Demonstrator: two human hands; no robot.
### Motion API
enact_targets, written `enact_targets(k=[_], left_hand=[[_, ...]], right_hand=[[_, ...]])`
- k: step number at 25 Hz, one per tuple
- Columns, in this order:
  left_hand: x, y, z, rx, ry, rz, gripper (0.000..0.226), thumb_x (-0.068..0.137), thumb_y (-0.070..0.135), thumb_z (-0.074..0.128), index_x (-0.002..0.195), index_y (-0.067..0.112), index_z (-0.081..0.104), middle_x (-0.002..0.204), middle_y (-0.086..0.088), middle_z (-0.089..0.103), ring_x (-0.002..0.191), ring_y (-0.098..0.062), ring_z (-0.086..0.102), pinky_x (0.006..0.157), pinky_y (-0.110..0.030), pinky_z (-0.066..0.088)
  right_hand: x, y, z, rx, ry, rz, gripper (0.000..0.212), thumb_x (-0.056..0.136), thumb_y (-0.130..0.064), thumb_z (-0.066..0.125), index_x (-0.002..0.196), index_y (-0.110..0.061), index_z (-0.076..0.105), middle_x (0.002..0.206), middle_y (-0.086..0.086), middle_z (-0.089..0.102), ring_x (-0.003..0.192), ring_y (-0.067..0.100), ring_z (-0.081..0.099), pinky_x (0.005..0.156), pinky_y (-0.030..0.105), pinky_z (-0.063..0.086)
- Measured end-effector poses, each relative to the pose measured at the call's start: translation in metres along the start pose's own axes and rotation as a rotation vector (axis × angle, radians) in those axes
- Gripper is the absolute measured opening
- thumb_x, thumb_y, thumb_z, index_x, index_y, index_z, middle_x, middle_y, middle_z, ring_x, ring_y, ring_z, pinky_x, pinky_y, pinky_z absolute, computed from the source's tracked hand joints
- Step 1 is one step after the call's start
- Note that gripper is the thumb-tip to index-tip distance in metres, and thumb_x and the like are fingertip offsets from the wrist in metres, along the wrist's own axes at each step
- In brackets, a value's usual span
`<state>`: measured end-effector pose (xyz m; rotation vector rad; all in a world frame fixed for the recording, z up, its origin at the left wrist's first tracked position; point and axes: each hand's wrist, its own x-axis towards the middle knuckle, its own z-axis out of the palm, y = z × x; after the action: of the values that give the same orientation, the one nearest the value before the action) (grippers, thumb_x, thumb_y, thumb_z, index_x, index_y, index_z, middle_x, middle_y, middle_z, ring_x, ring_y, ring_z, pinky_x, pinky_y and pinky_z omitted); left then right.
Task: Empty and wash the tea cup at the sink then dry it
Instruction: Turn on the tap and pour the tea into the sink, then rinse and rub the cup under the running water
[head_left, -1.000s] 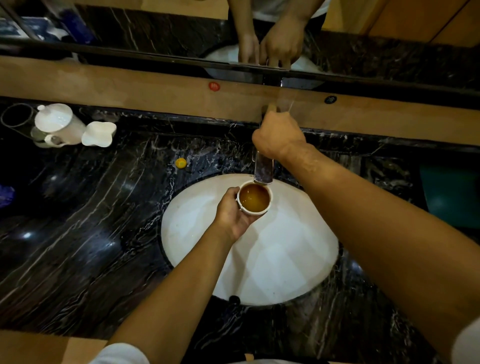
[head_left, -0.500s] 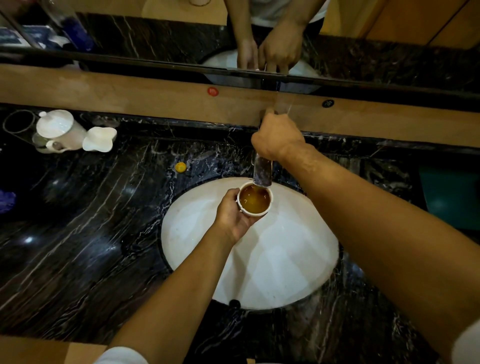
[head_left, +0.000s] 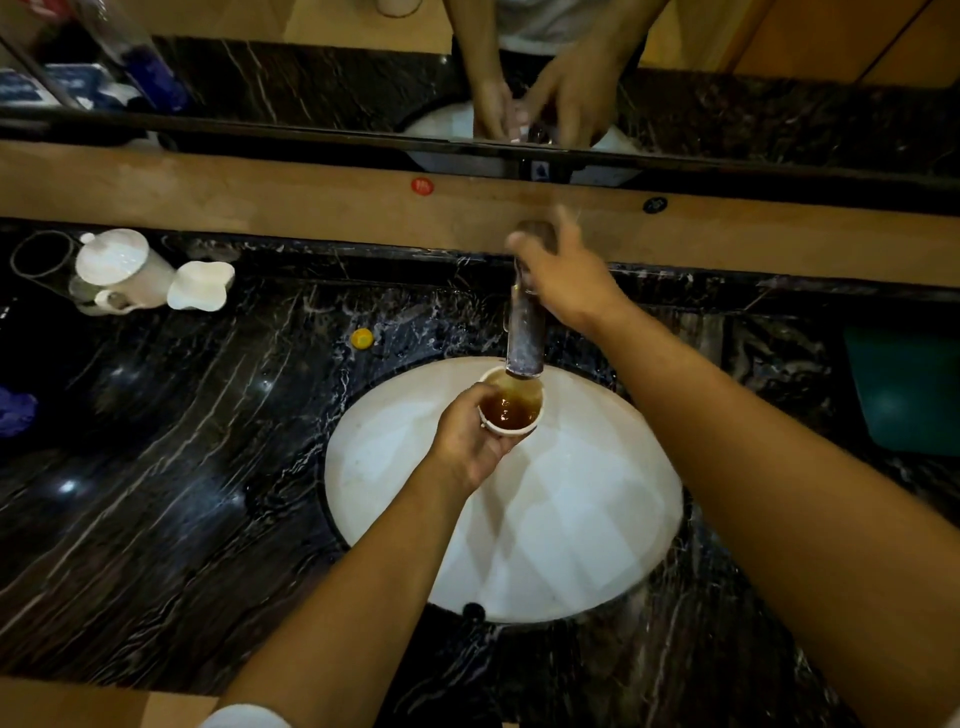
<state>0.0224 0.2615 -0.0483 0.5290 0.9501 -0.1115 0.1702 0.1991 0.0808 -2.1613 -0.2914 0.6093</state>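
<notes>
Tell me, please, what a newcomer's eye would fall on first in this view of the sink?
First the white tea cup, still holding brown tea, gripped by the left hand just under the tap over the white sink. Next the right hand, blurred, on top of the tap. Then the white teapot at the dark marble counter's far left.

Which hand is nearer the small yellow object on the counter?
Left. The left hand holds the tea cup right of the yellow object; the right hand on the faucet is farther right.

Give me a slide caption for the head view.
Left hand holds a tea-filled cup under the faucet; right hand at its handle.
</notes>
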Motion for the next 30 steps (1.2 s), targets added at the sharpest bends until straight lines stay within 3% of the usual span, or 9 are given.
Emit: enact_targets(k=[2,4,7,10,12,14,20,26,30], left_hand=[[0.002,-0.001,0.001,0.027,0.011,0.032,0.035,0.091,0.008,0.058,0.126,0.007,0.06,0.132,-0.03,0.063,0.102,-0.043,0.063,0.059,-0.04,0.059],[0.007,0.0,0.002,0.05,0.026,0.058,0.028,0.094,0.002,0.056,0.12,0.009,0.063,0.123,-0.027,0.065,0.098,-0.041,0.066,0.066,-0.046,0.06],[0.013,0.001,0.001,0.124,0.047,0.09,0.035,0.095,-0.005,0.055,0.126,0.009,0.062,0.114,-0.024,0.07,0.091,-0.037,0.07,0.091,-0.058,0.054],[0.008,0.003,0.001,0.18,0.029,0.121,0.047,0.091,-0.015,0.052,0.13,0.009,0.061,0.111,-0.021,0.072,0.087,-0.035,0.072,0.075,-0.048,0.058],[0.006,0.006,-0.001,0.186,0.019,0.129,0.052,0.088,-0.021,0.047,0.129,0.008,0.062,0.11,-0.021,0.072,0.089,-0.035,0.073,0.066,-0.045,0.062],[0.006,0.006,-0.006,0.193,0.013,0.13,0.057,0.084,-0.025,0.043,0.128,0.005,0.063,0.115,-0.024,0.07,0.097,-0.039,0.072,0.076,-0.049,0.063],[-0.001,-0.001,-0.014,0.301,0.021,0.178,0.052,0.083,-0.027,0.044,0.121,0.004,0.063,0.118,-0.025,0.067,0.109,-0.044,0.069,0.089,-0.061,0.059],[0.004,-0.004,-0.007,0.502,0.319,0.323,0.023,0.095,-0.001,0.058,0.1,0.019,0.068,0.102,-0.012,0.073,0.099,-0.032,0.071,0.089,-0.052,0.061],[0.002,-0.003,-0.003,0.526,0.211,0.297,0.021,0.102,0.004,0.051,0.106,0.017,0.066,0.107,-0.015,0.072,0.099,-0.032,0.071,0.088,-0.054,0.061]], right_hand=[[-0.011,0.03,0.005,0.318,0.272,0.08,0.052,0.098,-0.049,0.049,0.142,-0.023,0.048,0.117,-0.004,0.066,0.101,0.01,0.061,0.094,0.037,0.047],[-0.025,0.075,0.023,0.415,0.399,0.226,0.032,0.093,-0.042,0.053,0.116,-0.023,0.063,0.091,-0.007,0.061,0.085,0.014,0.058,0.081,0.038,0.045],[-0.053,0.129,0.06,0.469,0.056,0.358,0.037,0.09,-0.027,0.067,0.124,-0.019,0.059,0.111,0.001,0.065,0.104,0.02,0.063,0.086,0.037,0.054],[-0.062,0.148,0.085,0.628,-0.116,0.339,0.046,0.086,-0.014,0.077,0.128,-0.015,0.06,0.12,0.012,0.069,0.104,0.028,0.072,0.076,0.037,0.063],[-0.058,0.151,0.093,0.66,-0.113,0.321,0.039,0.084,-0.015,0.077,0.121,-0.012,0.064,0.116,0.017,0.072,0.102,0.037,0.073,0.084,0.053,0.062],[-0.052,0.149,0.094,0.64,-0.057,0.356,0.026,0.09,-0.015,0.072,0.114,-0.006,0.067,0.11,0.021,0.074,0.097,0.042,0.074,0.085,0.06,0.06],[-0.048,0.138,0.096,0.448,0.015,0.436,0.028,0.1,-0.025,0.058,0.104,0.0,0.068,0.1,0.02,0.074,0.089,0.034,0.075,0.076,0.053,0.064],[-0.065,0.135,0.092,0.549,-0.168,0.389,0.025,0.086,0.006,0.062,0.1,-0.014,0.068,0.102,0.014,0.074,0.096,0.034,0.074,0.084,0.045,0.063],[-0.053,0.143,0.099,0.457,-0.017,0.394,0.012,0.092,-0.013,0.068,0.102,-0.008,0.068,0.101,0.015,0.075,0.093,0.035,0.074,0.081,0.054,0.063]])
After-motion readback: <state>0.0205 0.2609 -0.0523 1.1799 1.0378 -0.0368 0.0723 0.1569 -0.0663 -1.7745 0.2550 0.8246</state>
